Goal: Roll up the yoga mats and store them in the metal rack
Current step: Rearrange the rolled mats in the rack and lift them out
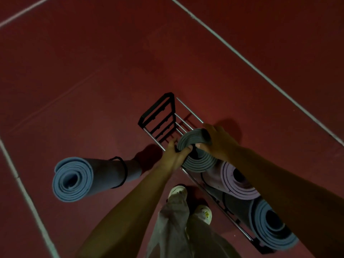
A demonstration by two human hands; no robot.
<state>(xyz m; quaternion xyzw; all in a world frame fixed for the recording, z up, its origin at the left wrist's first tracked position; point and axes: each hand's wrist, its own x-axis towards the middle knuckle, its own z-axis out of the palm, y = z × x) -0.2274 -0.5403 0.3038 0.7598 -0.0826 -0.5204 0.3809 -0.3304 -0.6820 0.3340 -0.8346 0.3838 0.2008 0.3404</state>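
Both hands, left hand (174, 155) and right hand (217, 140), gripped grey rolled mat (197, 155) upright over metal rack (160, 116), beside lilac mat (236, 183). Storing step; next, lower straight into slot. Blue mat (74, 178) waited on floor.

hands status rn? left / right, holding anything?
Left hand: closed on the top rim of the grey rolled mat, which stands in the metal rack.
Right hand: closed on the same mat's top, opposite side.

I count four rolled yoga mats: one grey (197, 157), one lilac (237, 185) and two blue, one in the rack (273, 226), one on the floor (74, 179). One metal rack (158, 116). My two hands, left (175, 155) and right (217, 140).
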